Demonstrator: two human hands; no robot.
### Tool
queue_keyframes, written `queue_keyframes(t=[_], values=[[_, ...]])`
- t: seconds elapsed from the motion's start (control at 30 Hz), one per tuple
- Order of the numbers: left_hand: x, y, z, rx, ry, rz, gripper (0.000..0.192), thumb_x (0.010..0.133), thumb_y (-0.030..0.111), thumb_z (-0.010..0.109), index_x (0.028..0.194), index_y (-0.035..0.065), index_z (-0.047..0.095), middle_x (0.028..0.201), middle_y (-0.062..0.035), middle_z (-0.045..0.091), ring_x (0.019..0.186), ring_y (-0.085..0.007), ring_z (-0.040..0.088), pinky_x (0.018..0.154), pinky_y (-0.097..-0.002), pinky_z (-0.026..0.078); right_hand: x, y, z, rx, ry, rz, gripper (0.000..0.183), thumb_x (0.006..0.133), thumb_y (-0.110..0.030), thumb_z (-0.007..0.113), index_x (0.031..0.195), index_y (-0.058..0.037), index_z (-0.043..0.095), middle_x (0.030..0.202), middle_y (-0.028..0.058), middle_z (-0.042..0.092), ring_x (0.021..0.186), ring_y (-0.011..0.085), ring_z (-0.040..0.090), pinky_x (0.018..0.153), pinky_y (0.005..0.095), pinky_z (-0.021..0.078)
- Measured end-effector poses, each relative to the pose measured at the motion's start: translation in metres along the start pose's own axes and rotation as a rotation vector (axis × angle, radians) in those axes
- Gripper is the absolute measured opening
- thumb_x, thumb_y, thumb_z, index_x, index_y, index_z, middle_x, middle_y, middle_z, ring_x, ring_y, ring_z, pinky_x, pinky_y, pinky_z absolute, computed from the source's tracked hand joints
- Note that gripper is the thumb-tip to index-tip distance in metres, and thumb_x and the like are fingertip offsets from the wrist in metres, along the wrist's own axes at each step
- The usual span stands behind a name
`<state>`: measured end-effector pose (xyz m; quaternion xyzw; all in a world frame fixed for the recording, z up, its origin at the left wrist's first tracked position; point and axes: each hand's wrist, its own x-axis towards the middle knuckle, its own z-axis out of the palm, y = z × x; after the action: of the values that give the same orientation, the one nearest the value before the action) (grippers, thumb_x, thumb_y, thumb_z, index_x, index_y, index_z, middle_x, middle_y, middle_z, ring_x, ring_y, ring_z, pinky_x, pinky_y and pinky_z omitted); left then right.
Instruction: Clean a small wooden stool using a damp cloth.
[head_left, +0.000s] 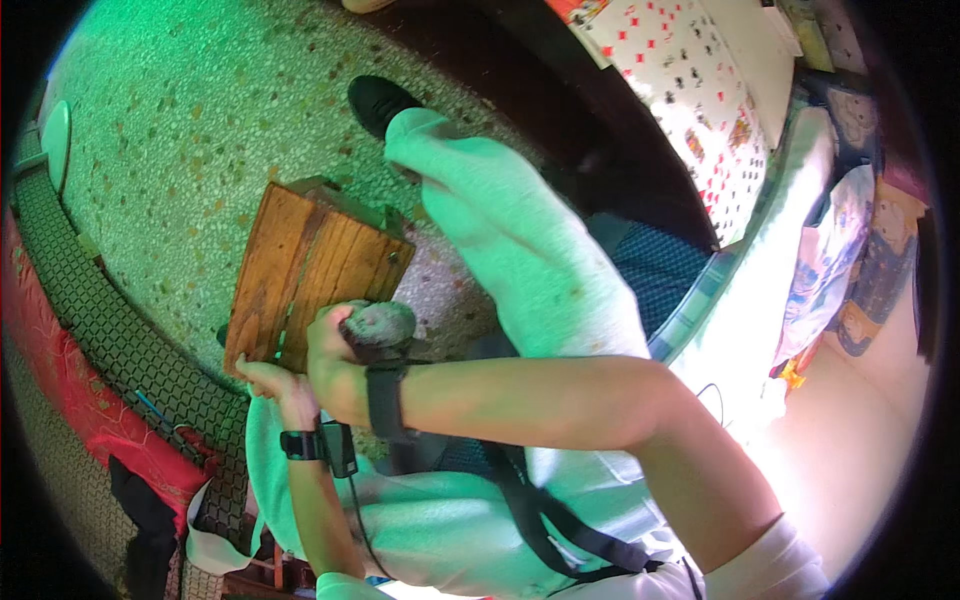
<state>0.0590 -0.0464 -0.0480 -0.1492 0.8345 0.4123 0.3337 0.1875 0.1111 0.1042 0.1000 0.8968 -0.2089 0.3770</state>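
A small brown wooden stool (319, 274) is tilted, its two-plank seat facing me with a narrow gap between the planks. My left hand (271, 380) is at the seat's lower corner, thumb along the edge and the other fingers partly hidden. Close beside it, my right hand (330, 341) is curled at the seat's near edge, against a grey rounded object (381, 324). What that object is, and whether the right fingers grip it or the stool, cannot be told. Both wrists wear black straps; a small black box with a cable is by the left one.
Speckled terrazzo floor (172, 187) lies beyond the stool. My leg in light trousers (525, 247) and a black shoe (379, 105) extend past it. A playing-card-patterned surface (675, 90) is at upper right. Red cloth (82, 390) and dark woven matting (112, 307) line the left.
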Motion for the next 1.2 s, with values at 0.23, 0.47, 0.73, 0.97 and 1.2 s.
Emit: queue_keyframes(t=[0.23, 0.47, 0.73, 0.97, 1.2], values=[[0.006, 0.007, 0.007, 0.092, 0.172, 0.001, 0.083, 0.082, 0.067, 0.047, 0.133, 0.0013, 0.044, 0.126, -0.0176, 0.053, 0.109, -0.0288, 0.054, 0.093, -0.0401, 0.045, 0.0, -0.011, -0.009, -0.001, 0.034, -0.064, 0.056, 0.073, -0.033, 0.071, 0.124, -0.0135, 0.057, 0.118, 0.0143, 0.056, 0.106, 0.0332, 0.057, 0.074, 0.0482, 0.0491], [0.008, 0.009, 0.0, 0.086, 0.223, -0.024, 0.08, 0.081, 0.064, 0.052, 0.129, 0.0001, 0.048, 0.122, -0.0204, 0.055, 0.104, -0.0297, 0.058, 0.088, -0.0396, 0.05, 0.007, 0.004, -0.02, -0.021, 0.108, -0.045, 0.054, 0.073, -0.034, 0.071, 0.121, -0.0126, 0.06, 0.114, 0.0137, 0.059, 0.105, 0.0325, 0.057, 0.073, 0.048, 0.0491], [-0.022, 0.033, 0.035, -0.031, 0.338, -0.122, 0.094, 0.084, 0.069, 0.043, 0.146, 0.0013, 0.024, 0.15, -0.0197, 0.028, 0.132, -0.032, 0.041, 0.106, -0.0465, 0.041, 0.0, 0.047, 0.009, 0.086, 0.738, -0.012, 0.017, 0.071, -0.021, 0.066, 0.084, -0.0116, 0.064, 0.084, 0.0071, 0.063, 0.085, 0.0274, 0.064, 0.066, 0.0433, 0.0502], [-0.046, 0.087, 0.001, -0.341, 0.008, -0.072, 0.079, 0.092, 0.048, 0.047, 0.148, -0.0005, 0.017, 0.152, -0.0177, 0.027, 0.135, -0.032, 0.036, 0.11, -0.0462, 0.032, -0.05, 0.083, -0.032, 0.825, 0.589, -0.587, 0.038, 0.07, -0.022, 0.07, 0.104, -0.0078, 0.058, 0.094, 0.0129, 0.065, 0.09, 0.03, 0.064, 0.076, 0.041, 0.05], [-0.233, 0.149, -0.017, -0.539, -1.107, 0.27, 0.061, 0.094, 0.046, 0.054, 0.14, 0.0069, 0.039, 0.139, -0.0128, 0.045, 0.129, -0.0282, 0.044, 0.106, -0.0474, 0.039, -0.16, 0.053, -0.067, 1.026, 0.758, -0.439, 0.064, 0.079, -0.034, 0.071, 0.129, -0.0031, 0.046, 0.119, 0.0171, 0.057, 0.111, 0.025, 0.055, 0.093, 0.0384, 0.045]])
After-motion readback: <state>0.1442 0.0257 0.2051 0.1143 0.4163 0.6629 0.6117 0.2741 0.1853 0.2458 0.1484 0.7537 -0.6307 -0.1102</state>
